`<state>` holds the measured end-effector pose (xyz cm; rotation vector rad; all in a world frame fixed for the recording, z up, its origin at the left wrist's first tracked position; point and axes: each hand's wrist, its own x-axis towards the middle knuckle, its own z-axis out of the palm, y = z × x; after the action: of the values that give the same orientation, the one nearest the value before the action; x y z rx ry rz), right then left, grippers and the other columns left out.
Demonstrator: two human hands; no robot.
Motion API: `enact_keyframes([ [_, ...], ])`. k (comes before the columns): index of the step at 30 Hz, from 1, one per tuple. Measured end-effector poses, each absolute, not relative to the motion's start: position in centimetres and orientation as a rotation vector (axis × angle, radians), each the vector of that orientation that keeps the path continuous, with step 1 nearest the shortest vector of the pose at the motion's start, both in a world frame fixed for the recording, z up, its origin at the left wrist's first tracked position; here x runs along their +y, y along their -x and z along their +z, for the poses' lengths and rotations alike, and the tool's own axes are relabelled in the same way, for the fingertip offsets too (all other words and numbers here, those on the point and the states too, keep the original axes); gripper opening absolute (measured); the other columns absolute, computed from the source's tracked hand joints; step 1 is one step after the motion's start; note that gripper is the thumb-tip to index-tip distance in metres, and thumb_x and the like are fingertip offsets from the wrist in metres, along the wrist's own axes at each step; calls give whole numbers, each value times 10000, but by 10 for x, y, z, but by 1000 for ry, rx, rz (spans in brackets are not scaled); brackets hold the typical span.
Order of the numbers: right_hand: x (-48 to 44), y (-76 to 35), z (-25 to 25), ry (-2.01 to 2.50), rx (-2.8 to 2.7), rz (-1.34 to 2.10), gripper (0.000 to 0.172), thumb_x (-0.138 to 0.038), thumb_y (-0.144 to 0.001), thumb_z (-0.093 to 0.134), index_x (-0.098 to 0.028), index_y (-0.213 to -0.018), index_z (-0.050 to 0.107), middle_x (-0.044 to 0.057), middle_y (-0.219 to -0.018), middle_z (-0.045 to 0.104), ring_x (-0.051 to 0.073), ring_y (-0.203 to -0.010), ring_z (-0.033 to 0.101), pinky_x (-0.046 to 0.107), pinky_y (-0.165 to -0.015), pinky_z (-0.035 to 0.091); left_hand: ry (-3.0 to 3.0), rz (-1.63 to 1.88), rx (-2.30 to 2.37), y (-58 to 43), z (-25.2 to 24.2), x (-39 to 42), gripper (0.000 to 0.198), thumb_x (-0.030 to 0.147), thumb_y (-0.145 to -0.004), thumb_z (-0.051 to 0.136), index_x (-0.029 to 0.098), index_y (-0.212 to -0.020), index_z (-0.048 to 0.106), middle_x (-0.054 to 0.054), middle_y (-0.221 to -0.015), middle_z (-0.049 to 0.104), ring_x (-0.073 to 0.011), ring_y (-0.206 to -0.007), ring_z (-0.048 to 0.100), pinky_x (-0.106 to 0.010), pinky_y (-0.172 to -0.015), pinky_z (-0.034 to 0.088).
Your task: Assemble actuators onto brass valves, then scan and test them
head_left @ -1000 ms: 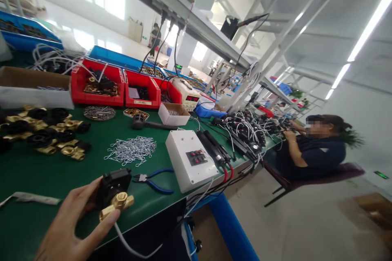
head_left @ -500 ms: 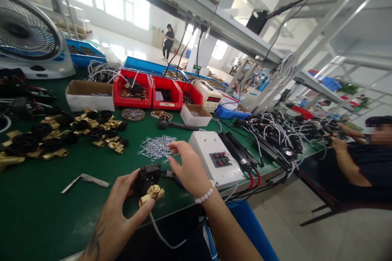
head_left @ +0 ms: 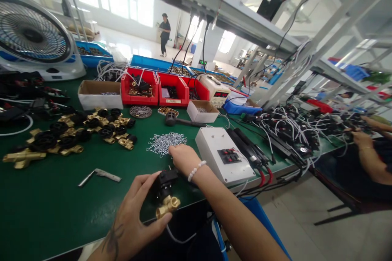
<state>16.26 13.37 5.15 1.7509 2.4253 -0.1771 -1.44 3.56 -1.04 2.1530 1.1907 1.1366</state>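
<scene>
My left hand grips a motorised valve near the table's front edge, its thumb on the brass body and its fingers at the black housing. A grey cable hangs below the valve. My right hand, with a beaded bracelet on the wrist, reaches to the near edge of a pile of bent wire clips. Its fingers are curled together and point down; whatever is between the fingertips is hidden. An angled metal hand tool lies left of my left hand.
Brass valves with black caps are grouped at the left. Red bins, a white carton and a mallet stand or lie behind the clips. A grey switch box sits right of my right hand. Another person's hand works at far right.
My right hand has come down onto the edge of the clip pile, and its spread fingers have closed together. My left hand still holds the valve. The view has shifted slightly.
</scene>
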Motion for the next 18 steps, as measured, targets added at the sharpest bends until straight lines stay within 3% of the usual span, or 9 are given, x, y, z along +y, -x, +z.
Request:
enact_keyframes([
  [10,135,-166,64,-2093,2271,-115,250,-299,-964,591,-154,-1165,624,81,-1157,657,216,-1037,647,433,-891,552,-2100,1140,1211,10,-9,30,616,401,-823,594,284,-1399,407,-65,-1275,513,-243,-1148,578,-370,-995,524],
  [18,142,-162,49,-2192,2275,-412,254,-312,-951,611,-151,-1147,634,83,-1165,655,218,-1031,649,436,-890,550,-2157,1163,1202,12,-13,34,651,403,-797,623,279,-1403,419,-63,-1258,532,-238,-1111,607,-352,-960,554],
])
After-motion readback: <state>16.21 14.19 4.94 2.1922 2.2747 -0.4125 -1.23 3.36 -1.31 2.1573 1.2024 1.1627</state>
